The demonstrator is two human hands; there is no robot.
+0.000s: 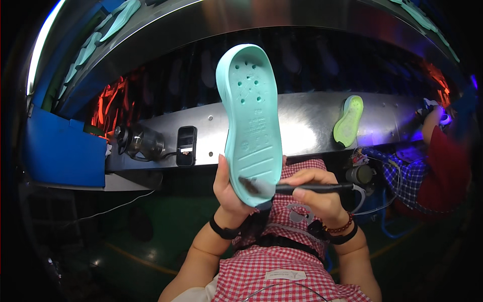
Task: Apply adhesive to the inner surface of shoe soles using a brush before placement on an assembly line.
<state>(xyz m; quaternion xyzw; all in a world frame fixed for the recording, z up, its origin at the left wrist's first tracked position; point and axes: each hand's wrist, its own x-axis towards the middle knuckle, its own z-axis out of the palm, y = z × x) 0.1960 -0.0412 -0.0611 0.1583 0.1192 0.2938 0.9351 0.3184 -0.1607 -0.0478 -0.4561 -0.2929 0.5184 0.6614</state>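
Note:
A mint-green shoe sole (255, 123) stands tilted up before me, its hollow inner side facing me, with holes at the toe and raised ribs towards the heel. My left hand (230, 194) grips it by the heel end, thumb along the left rim and the other fingers hidden behind. Between the thumb and fingers of my right hand (320, 194) is a brush with a black handle (322, 188). Its bristles (254, 186), blurred, lie over the inner heel of the sole; whether they touch cannot be told.
On the metal ledge (302, 131) are a glass jug (146, 143), a black case (186, 146) and a yellow-green sole (348, 121). Behind runs a dark conveyor with dim soles (209, 68). Red light glows at both ends. A co-worker in a red sleeve (448, 156) works at right.

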